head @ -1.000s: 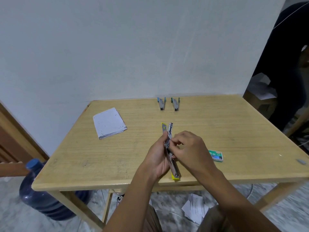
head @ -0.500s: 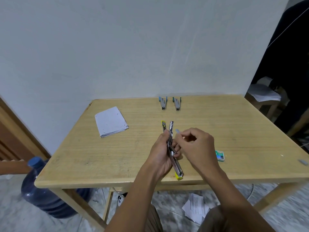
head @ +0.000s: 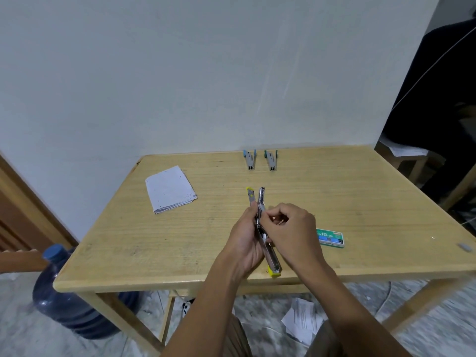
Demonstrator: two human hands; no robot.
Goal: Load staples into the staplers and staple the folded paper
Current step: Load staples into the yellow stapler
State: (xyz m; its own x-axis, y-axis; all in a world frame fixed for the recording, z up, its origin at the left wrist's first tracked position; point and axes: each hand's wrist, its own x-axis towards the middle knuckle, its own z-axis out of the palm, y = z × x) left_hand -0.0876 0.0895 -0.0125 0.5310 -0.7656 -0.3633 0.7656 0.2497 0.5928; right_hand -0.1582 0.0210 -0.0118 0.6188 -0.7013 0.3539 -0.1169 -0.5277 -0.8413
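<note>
My left hand (head: 246, 240) grips a yellow stapler (head: 268, 249) swung wide open above the table's near half, its metal channel exposed. My right hand (head: 292, 233) pinches a short strip of staples (head: 262, 207) and holds it against the channel's upper part. A green staple box (head: 330, 237) lies on the table just right of my right hand. The folded white paper (head: 170, 189) rests at the left rear. Two shut staplers lie near the far edge: a blue one (head: 249, 159) and a green one (head: 271, 160).
The wooden table (head: 128, 248) stands against a white wall. A blue water jug (head: 69, 300) sits on the floor at the left, loose papers (head: 302, 320) lie under the table, and a wooden stool with papers (head: 409, 157) stands at the right.
My right hand has shifted up along the open stapler, bringing the staple strip to the channel. The left hand keeps its hold on the stapler.
</note>
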